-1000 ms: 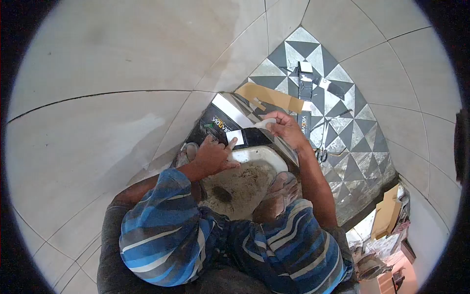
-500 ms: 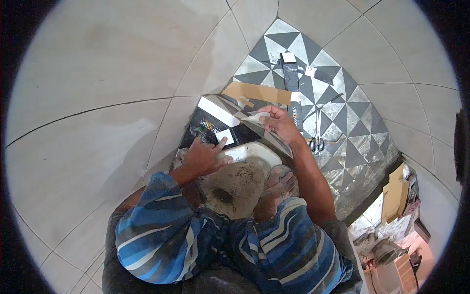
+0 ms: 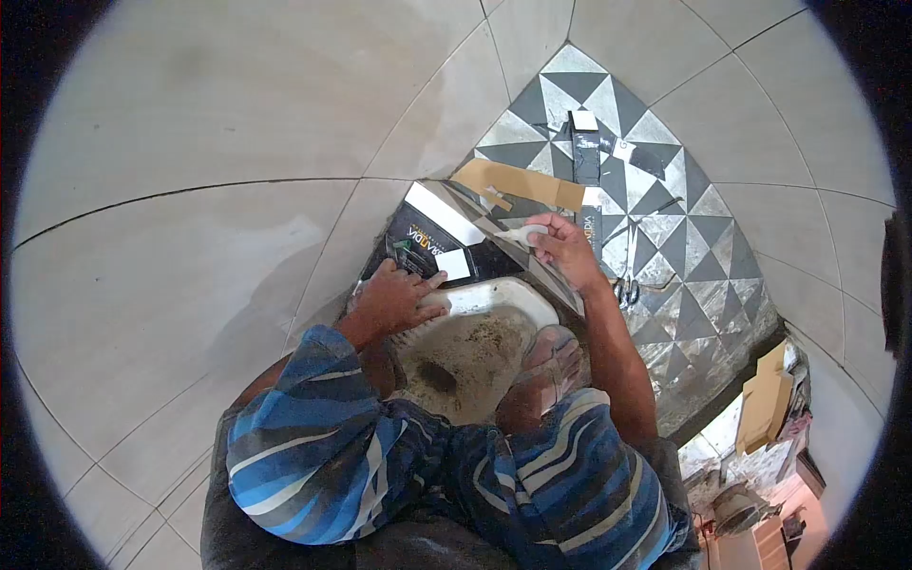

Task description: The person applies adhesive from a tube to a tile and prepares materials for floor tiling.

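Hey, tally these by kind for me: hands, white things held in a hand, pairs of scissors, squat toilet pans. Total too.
Hands: 2 (left hand, right hand)
Held white item: 1
Scissors: 1
Squat toilet pan: 1
Total: 5

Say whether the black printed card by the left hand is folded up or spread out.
Spread out: the black printed card lies broad, lettering showing, with the left hand at its edge.

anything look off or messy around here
The squat toilet is smeared with brown grime, so looks unclean. Scissors and scraps of black card lie strewn over the patterned floor ahead and rightward, looking untidy.
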Motion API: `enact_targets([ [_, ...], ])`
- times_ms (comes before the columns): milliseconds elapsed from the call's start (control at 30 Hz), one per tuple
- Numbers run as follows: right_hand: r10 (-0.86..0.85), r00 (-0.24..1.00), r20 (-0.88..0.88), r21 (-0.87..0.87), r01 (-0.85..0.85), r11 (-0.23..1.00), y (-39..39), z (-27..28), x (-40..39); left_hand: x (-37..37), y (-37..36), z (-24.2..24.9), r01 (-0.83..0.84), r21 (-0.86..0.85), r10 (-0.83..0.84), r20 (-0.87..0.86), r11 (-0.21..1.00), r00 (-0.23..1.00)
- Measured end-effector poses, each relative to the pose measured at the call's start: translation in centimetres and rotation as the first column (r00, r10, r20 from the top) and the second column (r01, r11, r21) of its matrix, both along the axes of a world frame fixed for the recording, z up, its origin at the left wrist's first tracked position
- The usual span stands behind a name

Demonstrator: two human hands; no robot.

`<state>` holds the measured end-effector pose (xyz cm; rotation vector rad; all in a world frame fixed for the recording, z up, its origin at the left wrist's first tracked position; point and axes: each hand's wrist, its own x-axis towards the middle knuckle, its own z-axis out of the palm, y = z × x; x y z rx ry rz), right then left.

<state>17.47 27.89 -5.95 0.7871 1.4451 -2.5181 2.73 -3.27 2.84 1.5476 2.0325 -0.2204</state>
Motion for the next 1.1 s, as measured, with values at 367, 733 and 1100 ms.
enact_targets([
  [367,0.038,0.997,0.073,0.112,-0.046,0.993,-0.4,1.1,-1.0,1.8,1.6,1.2,-0.006,-0.176,0.015,0.049,0.984,0.999],
  [733,0.038,0.998,0.057,0.102,-0.044,0.994,-0.2,0.2,-1.0,2.1,0.5,-0.5,-0.003,-0.025,0.003,0.019,1.0,1.0],
  [1100,0.01,0.999,0.049,0.121,-0.016,0.992,-0.2,0.9,-0.9,2.0,1.7,0.5,-0.032,-0.104,0.035,0.027,0.994,0.999],
])
